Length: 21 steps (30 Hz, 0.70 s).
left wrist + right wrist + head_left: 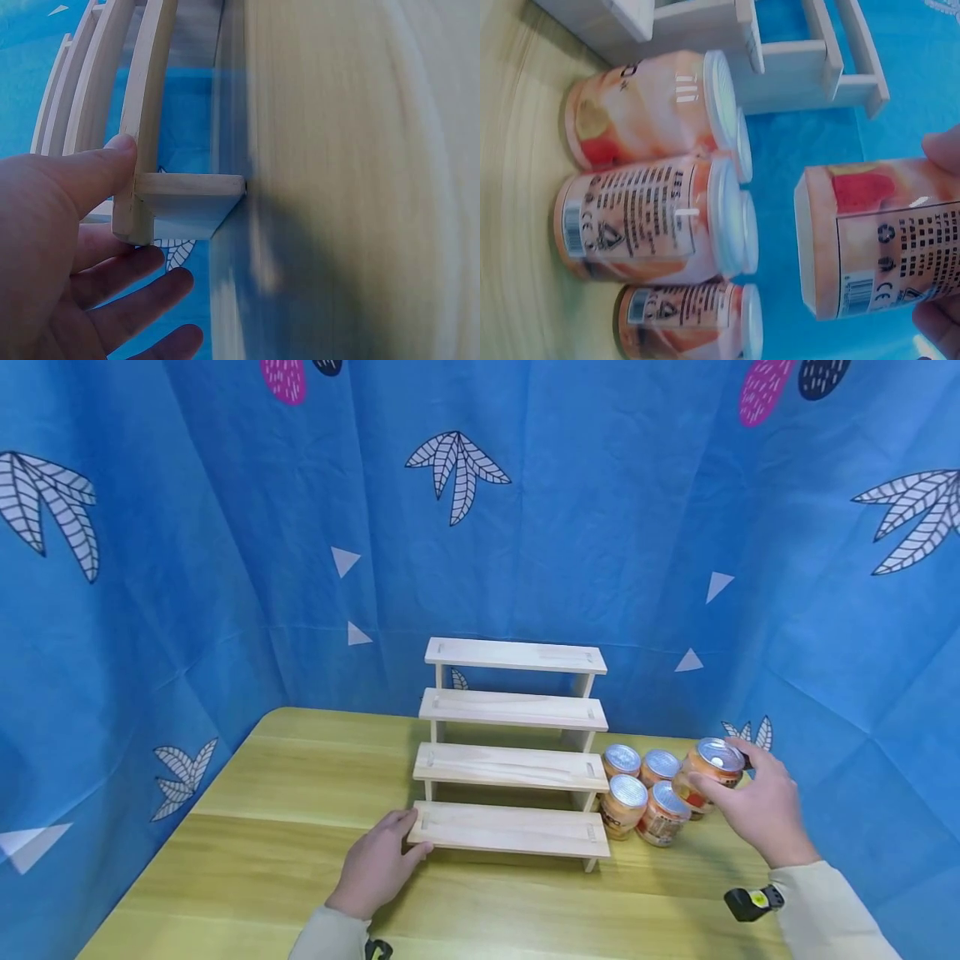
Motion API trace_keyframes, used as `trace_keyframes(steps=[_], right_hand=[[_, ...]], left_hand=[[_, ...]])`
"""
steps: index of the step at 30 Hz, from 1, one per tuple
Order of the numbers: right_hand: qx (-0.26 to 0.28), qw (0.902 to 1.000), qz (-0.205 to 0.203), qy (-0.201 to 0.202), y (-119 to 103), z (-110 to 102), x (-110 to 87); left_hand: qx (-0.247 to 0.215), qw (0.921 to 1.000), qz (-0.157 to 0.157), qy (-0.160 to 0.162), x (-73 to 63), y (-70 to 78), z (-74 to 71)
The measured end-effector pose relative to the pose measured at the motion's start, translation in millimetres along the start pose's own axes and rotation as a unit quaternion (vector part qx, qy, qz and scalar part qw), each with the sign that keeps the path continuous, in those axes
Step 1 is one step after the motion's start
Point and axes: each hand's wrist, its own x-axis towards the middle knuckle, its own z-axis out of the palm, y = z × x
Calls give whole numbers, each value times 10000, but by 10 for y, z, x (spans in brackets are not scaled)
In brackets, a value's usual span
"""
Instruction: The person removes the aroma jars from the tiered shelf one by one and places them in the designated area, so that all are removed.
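A stepped wooden display rack [512, 830] with several tiers stands on the table. My left hand [377, 866] grips the left end of its lowest board, thumb on one side and index finger on the other in the left wrist view; the other fingers are spread below. At the right, my right hand [771, 814] holds an orange can [885, 236] with a silver lid between thumb and fingers. This can is raised over a group of similar cans [663, 816] standing upright beside the rack. The held can partly hides one of them in the head view.
The yellowish wooden table [300, 785] runs out to both sides and in front of the rack. A blue patterned curtain [562, 527] hangs close behind the table and along its sides. The grouped cans stand close against the rack's right side.
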Motion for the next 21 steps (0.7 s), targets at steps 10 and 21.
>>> trace_keyframes(steps=[10, 21], right_hand=[[-49, 9998, 137, 151, 170, -44, 35], [-346, 9988, 324, -102, 389, -2, -19]], left_hand=[[14, 10000, -22, 18, 3, -1, 24], [95, 10000, -2, 6, -5, 11, -1]])
